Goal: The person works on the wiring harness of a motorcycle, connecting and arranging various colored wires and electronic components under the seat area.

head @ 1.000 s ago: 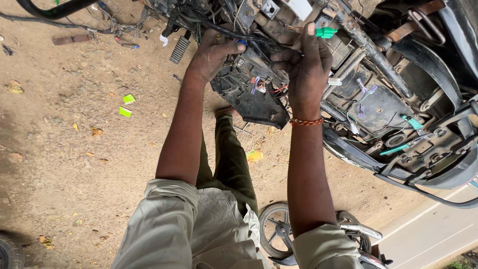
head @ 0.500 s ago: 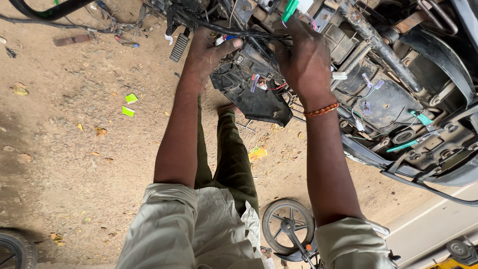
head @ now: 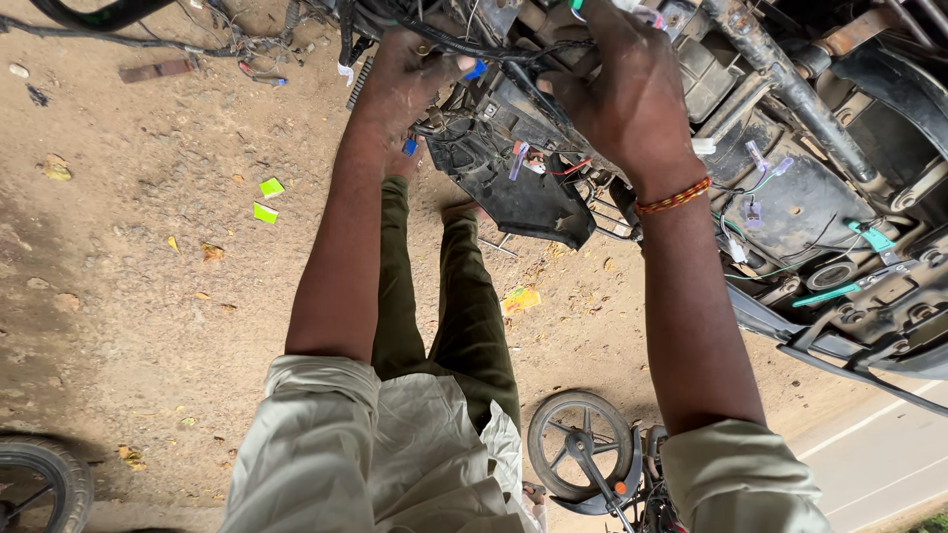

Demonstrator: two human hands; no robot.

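Both hands are buried in the bike's guts: left hand [head: 410,79] and right hand [head: 622,94] each curled tight around the black wire bundle [head: 494,49]. A black plastic panel [head: 518,192] hangs right below them, over the dirt ground [head: 148,276].

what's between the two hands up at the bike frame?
Head view: a black cable bundle spans from the left hand to the right hand; just below it sits a black plastic housing with small connectors.

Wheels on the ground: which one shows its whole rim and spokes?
The spoked wheel at bottom centre, between the person's sleeves; the other wheel is cut off by the bottom-left corner.
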